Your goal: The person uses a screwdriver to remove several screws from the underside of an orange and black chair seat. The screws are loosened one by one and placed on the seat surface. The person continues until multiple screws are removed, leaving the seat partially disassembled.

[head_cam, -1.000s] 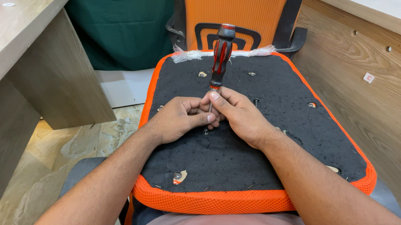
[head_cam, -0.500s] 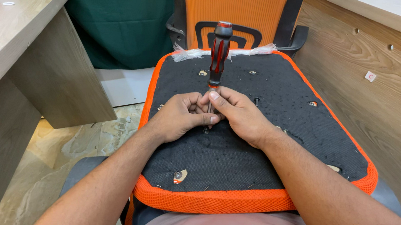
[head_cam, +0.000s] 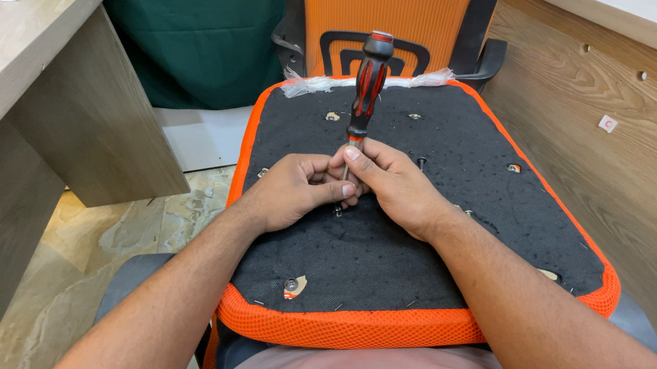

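Screwdriver (head_cam: 370, 82): stands nearly upright on the black underside of the seat cushion (head_cam: 388, 241), red-and-black handle leaning slightly right, well above the fingers.
Shaft: thin metal, pinched between the fingertips of both hands; its tip is hidden behind them.
Left hand (head_cam: 290, 192): fingers curled shut around the lower shaft, thumb pressed against it.
Right hand (head_cam: 394, 188): fingers closed on the shaft from the other side, touching the left hand.
Cushion: rests across the person's lap, orange mesh edge nearest the body.
Bolt (head_cam: 291, 287): sits near the cushion's front edge, apart from both hands.
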